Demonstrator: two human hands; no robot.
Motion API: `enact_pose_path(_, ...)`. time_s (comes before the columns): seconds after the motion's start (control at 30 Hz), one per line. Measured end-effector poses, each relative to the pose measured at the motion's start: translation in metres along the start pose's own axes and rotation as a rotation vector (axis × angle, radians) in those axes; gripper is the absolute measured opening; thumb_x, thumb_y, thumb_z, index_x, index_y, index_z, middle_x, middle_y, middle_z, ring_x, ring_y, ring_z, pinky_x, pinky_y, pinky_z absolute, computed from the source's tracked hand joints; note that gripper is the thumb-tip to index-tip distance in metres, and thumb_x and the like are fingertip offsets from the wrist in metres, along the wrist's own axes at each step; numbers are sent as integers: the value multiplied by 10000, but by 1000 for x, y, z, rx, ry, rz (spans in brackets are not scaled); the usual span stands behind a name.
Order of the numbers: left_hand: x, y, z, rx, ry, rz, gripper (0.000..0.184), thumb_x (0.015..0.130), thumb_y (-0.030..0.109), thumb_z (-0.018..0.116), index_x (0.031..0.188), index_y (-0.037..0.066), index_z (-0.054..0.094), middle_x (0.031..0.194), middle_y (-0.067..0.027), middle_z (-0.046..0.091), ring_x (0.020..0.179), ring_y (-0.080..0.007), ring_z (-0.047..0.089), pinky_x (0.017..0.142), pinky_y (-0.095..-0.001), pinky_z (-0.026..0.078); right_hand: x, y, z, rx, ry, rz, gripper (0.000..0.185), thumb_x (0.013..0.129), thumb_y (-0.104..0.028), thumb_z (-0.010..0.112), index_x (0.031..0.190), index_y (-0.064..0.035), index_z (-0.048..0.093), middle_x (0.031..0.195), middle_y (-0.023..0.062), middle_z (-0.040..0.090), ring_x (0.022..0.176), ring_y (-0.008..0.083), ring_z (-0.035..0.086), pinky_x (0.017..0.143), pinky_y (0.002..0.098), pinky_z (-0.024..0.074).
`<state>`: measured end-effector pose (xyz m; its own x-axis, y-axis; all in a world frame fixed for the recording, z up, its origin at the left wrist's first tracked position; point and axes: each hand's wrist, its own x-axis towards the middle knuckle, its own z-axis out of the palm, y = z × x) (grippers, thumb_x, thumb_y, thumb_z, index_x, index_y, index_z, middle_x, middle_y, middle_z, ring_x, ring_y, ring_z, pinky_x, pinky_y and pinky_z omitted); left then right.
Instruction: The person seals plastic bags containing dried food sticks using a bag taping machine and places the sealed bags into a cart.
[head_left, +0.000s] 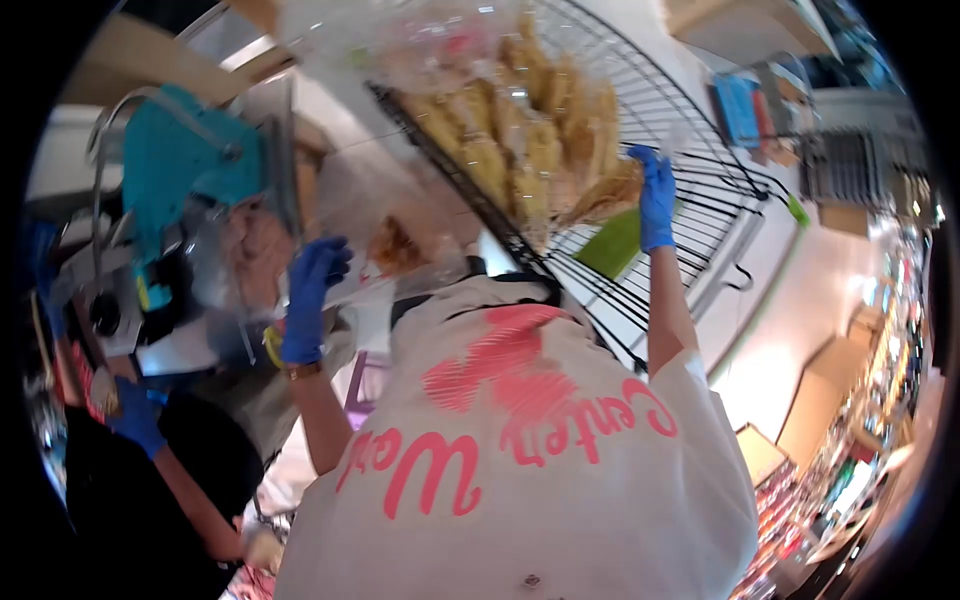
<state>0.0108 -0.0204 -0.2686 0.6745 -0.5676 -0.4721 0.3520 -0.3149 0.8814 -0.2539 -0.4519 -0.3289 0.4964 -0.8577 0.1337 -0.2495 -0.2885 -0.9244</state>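
My left hand (312, 300), in a blue glove, has its fingers curled at the edge of a clear plastic bag (365, 205). Something reddish brown (396, 248) shows through that film. On the other side, my right hand (656, 200), also gloved, is closed at the end of a tan packet (608, 192) lying on a black wire rack (690, 170). Long, pale-yellow wrapped packets (485, 165) are heaped beside it. A flat green piece (610, 245) rests on the wires below the right hand. The exact contents of the packets are hard to make out.
At left, a person in black with a blue-gloved hand (138, 418) works close by. A teal cloth or bag (185, 160) and a clear bag with pinkish contents (255, 250) are nearby. Cardboard boxes (830, 400) stand at right; clear wrapping (420, 40) lies beyond the packets.
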Motion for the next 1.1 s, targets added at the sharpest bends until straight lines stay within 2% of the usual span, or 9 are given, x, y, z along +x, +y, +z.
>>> enact_pose_path(0.37, -6, -48, 2, 27, 77, -30, 206, 896, 152, 487, 1057, 44, 556, 942, -34, 615, 860, -106, 564, 759, -233, 430, 8, 87, 108, -419, -259, 103, 578, 813, -56, 530, 1346, -19, 310, 1301, 162, 428, 1212, 263, 402, 1011, 316, 305)
enact_pose_path(0.47, 19, -69, 3, 279, 70, 24, 199, 891, 145, 487, 1040, 41, 569, 920, -60, 623, 875, -143, 583, 764, -239, 437, -15, -43, 119, -160, -139, 142, 571, 808, -43, 525, 1343, -37, 325, 1339, 125, 391, 1251, 239, 344, 1040, 345, 257)
enact_pose_path(0.6, 108, -192, 6, 956, -404, 196, 276, 857, 254, 485, 1066, 97, 576, 957, -124, 631, 841, -257, 616, 704, -328, 481, -74, -140, 162, -47, -442, -114, 672, 769, -158, 640, 1344, -34, 315, 1382, 124, 323, 1245, 221, 345, 1037, 352, 262)
enact_pose_path(0.63, 135, -230, 11, 1013, -588, 207, 292, 860, 257, 466, 1080, 100, 575, 980, -129, 629, 859, -262, 617, 722, -328, 485, -96, -141, 183, 228, -561, 61, 774, 732, -232, 689, 1358, -30, 280, 1382, 165, 314, 1249, 266, 354, 1022, 362, 289)
enact_pose_path(0.77, 138, -224, 74, 96, -955, -55, 356, 840, 281, 481, 1106, 56, 555, 990, -107, 634, 818, -206, 618, 750, -316, 490, -141, -89, 217, -267, -790, 78, 731, 747, -173, 646, 1364, -47, 274, 1346, 220, 333, 1186, 349, 410, 939, 387, 383)
enact_pose_path(0.83, 124, -143, 96, 248, -1206, -459, 306, 827, 145, 515, 1109, 37, 562, 1100, -51, 583, 968, -148, 563, 773, -290, 496, -140, -61, 203, -378, -766, 76, 689, 757, -144, 622, 1359, -65, 296, 1296, 236, 397, 1121, 365, 477, 890, 398, 427)
enact_pose_path(0.9, 149, -182, 91, 354, -1153, -487, 321, 841, 167, 508, 1132, 40, 552, 1099, -72, 589, 965, -169, 575, 760, -314, 503, -135, -46, 178, -503, -956, 543, 620, 781, 29, 497, 1358, -142, 348, 1174, 138, 555, 959, 190, 586, 760, 280, 474)
enact_pose_path(1.0, 175, -310, 71, 986, -696, -169, 305, 826, 241, 487, 1024, 48, 614, 1014, -130, 628, 906, -259, 614, 766, -362, 491, -136, -55, 173, -267, -723, 672, 536, 833, 37, 336, 1332, -150, 398, 1050, 127, 620, 748, 134, 607, 679, 269, 483)
enact_pose_path(1.1, 191, -380, 59, 1300, -461, -52, 303, 812, 253, 485, 973, 49, 640, 979, -147, 639, 883, -287, 623, 769, -376, 485, -141, -61, 174, -83, -594, 710, 529, 843, 26, 284, 1333, -138, 394, 1101, 160, 592, 818, 156, 615, 738, 268, 488)
